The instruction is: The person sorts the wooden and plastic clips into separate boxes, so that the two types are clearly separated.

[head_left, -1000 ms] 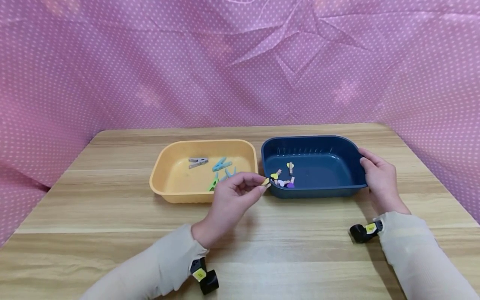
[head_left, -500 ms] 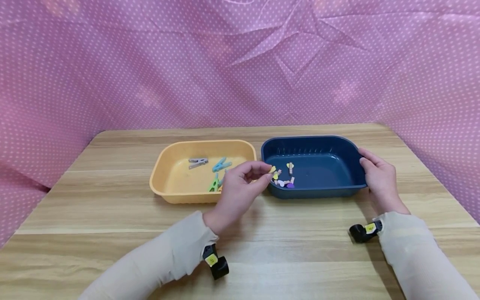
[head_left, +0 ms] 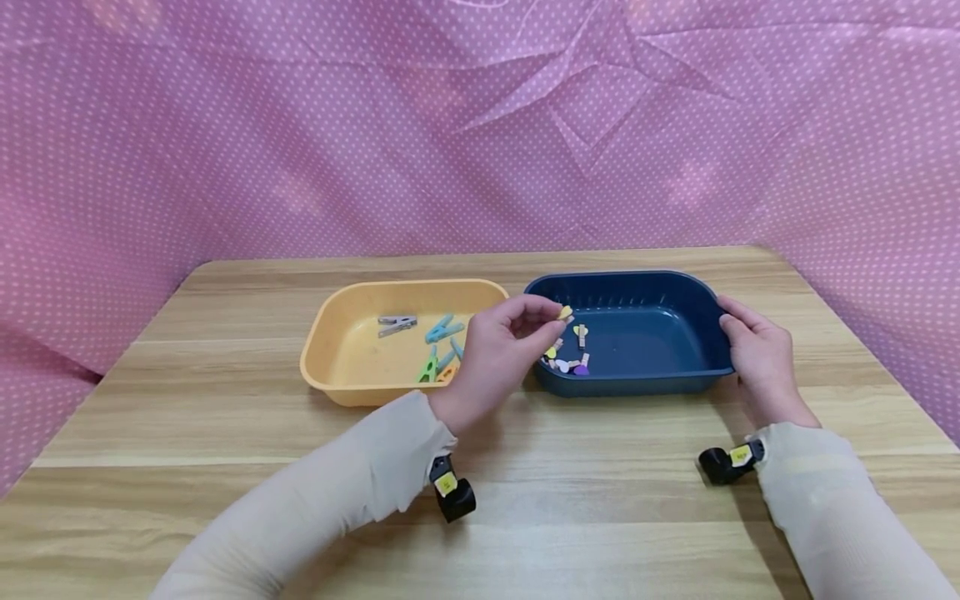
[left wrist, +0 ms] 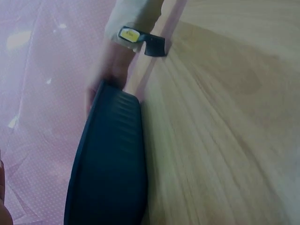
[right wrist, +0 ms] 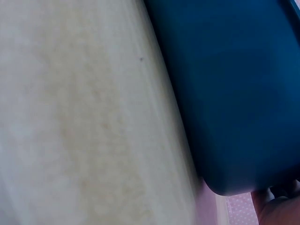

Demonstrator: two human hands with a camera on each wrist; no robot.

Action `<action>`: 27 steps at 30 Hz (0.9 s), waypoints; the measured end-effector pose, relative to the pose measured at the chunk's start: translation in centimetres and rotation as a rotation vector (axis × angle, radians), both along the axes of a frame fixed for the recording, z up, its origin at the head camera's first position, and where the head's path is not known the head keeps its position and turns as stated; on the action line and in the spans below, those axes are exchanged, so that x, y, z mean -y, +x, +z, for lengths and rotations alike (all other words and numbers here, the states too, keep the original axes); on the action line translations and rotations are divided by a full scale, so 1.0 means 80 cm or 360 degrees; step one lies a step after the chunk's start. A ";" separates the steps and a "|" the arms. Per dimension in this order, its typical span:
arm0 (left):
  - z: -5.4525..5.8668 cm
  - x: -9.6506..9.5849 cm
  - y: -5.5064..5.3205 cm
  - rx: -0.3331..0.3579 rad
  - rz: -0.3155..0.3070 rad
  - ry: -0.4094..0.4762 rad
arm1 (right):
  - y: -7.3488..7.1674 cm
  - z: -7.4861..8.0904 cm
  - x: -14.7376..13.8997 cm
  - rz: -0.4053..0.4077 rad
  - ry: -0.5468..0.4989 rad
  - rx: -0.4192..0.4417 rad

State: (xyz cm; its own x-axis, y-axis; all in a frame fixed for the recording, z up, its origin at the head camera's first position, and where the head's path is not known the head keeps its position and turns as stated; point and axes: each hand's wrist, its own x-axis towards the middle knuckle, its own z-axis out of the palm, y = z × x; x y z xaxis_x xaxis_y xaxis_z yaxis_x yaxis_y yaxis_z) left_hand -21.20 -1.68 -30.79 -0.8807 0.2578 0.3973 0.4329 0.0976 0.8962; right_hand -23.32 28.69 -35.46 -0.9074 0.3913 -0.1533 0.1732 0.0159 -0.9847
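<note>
My left hand [head_left: 498, 354] pinches a small clothespin [head_left: 566, 313] with a yellow top between thumb and fingers, above the left end of the navy blue basin [head_left: 630, 385]. On that basin's floor, by the left wall, lie several little wooden clothespins [head_left: 581, 335] bearing yellow, white and purple hearts. The basin's right rim is gripped by my right hand [head_left: 763, 362]. In the left wrist view the basin [left wrist: 110, 159] shows from its side; the right wrist view has its outer wall [right wrist: 234, 103] and part of the right hand [right wrist: 281, 208].
Left of the navy basin stands a yellow basin [head_left: 360, 393], partly covered by my left hand. It contains a grey clothespin [head_left: 397, 324] and several blue, green [head_left: 429, 367] and orange ones. Both basins rest on a wood-grain table [head_left: 600, 492], with a pink dotted cloth [head_left: 480, 150] hanging behind.
My left hand has moved right and farther back, carrying the small clothespin from between the basins to over the navy basin. My right hand stays on the rim.
</note>
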 end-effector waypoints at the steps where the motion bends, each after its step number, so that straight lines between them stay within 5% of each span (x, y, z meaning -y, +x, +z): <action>1: 0.000 -0.001 -0.002 0.0002 0.0007 -0.0003 | 0.000 0.000 0.000 0.0002 0.0007 0.0002; 15: 0.008 -0.010 -0.033 -0.0086 0.0080 -0.0155 | 0.002 0.001 -0.001 0.0020 0.0025 0.0010; 27: 0.013 -0.031 -0.048 -0.0055 0.0150 -0.0244 | -0.001 0.002 0.001 0.0032 0.0118 0.0081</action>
State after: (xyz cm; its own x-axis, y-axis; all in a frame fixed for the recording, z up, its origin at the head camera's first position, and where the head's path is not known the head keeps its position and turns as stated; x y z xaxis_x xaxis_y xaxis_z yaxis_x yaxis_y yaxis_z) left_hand -25.06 0.83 -29.73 -0.8903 0.2345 0.3904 0.4458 0.2735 0.8523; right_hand -23.39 28.64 -35.32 -0.9070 0.3849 -0.1710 0.2221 0.0922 -0.9706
